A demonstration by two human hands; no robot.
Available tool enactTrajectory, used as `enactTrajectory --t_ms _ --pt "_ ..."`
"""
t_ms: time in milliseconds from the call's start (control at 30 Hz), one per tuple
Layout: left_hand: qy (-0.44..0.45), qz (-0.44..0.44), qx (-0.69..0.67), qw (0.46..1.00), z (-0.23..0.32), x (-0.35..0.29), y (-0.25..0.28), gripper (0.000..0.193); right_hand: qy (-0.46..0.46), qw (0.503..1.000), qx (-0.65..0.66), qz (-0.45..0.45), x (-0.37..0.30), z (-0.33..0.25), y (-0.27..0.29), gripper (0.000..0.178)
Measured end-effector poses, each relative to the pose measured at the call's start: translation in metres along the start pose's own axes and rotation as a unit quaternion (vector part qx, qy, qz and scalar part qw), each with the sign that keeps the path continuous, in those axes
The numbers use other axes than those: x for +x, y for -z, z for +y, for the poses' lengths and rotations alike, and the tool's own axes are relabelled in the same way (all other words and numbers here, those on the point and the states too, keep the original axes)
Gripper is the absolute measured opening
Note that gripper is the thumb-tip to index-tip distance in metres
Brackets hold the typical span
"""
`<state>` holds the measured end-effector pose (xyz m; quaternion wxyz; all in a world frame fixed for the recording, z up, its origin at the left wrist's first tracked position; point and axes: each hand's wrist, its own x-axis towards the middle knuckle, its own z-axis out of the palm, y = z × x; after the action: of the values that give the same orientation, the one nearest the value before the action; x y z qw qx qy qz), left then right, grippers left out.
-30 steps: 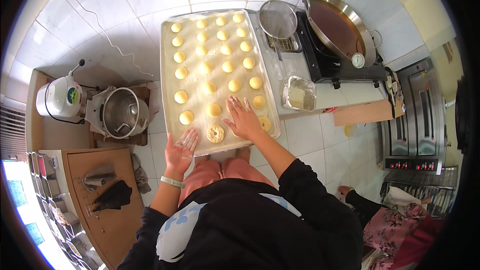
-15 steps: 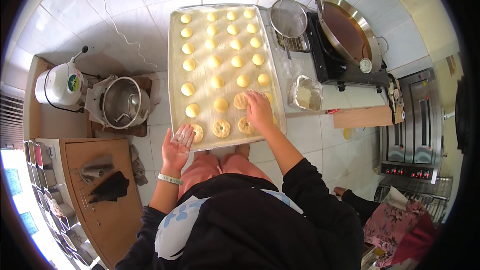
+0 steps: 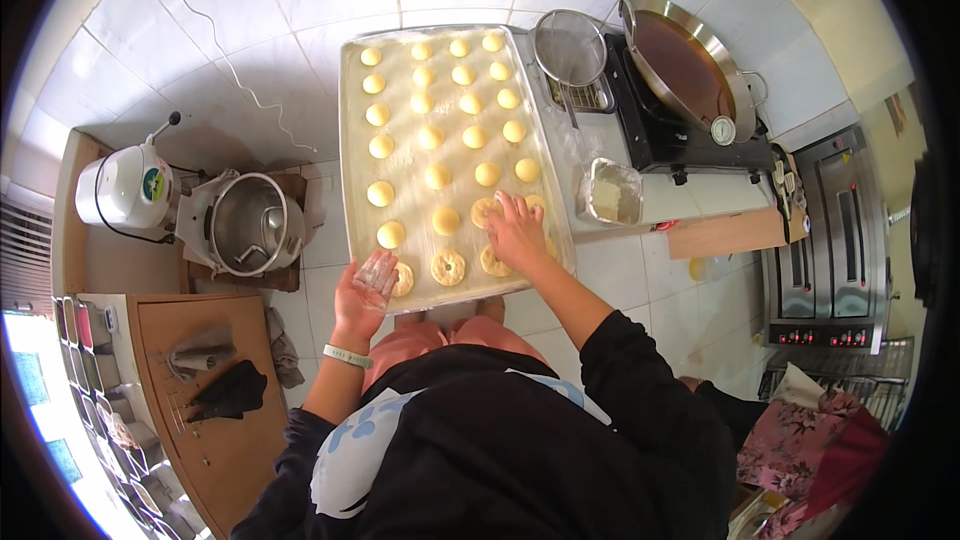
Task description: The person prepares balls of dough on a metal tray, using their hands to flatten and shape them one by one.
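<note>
A long floured tray [image 3: 356, 160] holds several round yellow dough balls [image 3: 438, 176] in rows. Three flattened dough rings [image 3: 448, 266] with holes lie along its near edge. My right hand [image 3: 517, 232] rests palm down on the dough at the tray's near right corner, fingers spread. Just off the tray's near left corner, my left hand [image 3: 361, 292] is held up, palm open and dusted with flour, holding nothing. A pale band circles its wrist.
Right of the tray stand a small metal container [image 3: 612, 192], a round mesh strainer [image 3: 570, 48], and a wide pan of dark oil [image 3: 684, 64] on a black burner. A mixer bowl [image 3: 246, 224] and white rice cooker [image 3: 122, 188] stand left. An oven [image 3: 830, 240] is far right.
My right hand moved from the tray's near middle toward its near right corner. More flattened rings now lie along the near edge. My left hand stayed raised by the left corner.
</note>
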<state>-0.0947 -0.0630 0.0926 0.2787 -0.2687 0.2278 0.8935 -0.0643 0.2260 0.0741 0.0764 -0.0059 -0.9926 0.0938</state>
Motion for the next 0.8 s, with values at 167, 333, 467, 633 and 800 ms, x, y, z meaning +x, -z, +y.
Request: enactTrajectory --t_ms 167,333,467,633,800 --pt "0.103 -0.052 0.140 0.983 -0.028 0.018 -0.030 0.047 -0.019 1.000 0.010 -0.006 -0.001 0.005 -0.021 0.034" --pt "0.126 -0.057 0.271 0.953 -0.068 0.047 -0.063 0.040 -0.109 0.976 0.179 -0.062 -0.004 -0.015 -0.001 0.036" --pt "0.074 -0.076 0.347 0.932 -0.081 0.053 -0.077 0.034 -0.039 0.981 0.188 0.038 -0.017 -0.038 0.044 0.033" --pt "-0.051 -0.132 0.400 0.906 -0.099 0.045 -0.098 0.033 -0.055 0.993 0.073 0.080 -0.029 -0.040 0.062 0.032" --pt "0.019 -0.213 0.471 0.856 -0.088 0.046 -0.125 0.036 -0.071 0.967 0.214 0.120 -0.032 -0.033 0.081 0.029"
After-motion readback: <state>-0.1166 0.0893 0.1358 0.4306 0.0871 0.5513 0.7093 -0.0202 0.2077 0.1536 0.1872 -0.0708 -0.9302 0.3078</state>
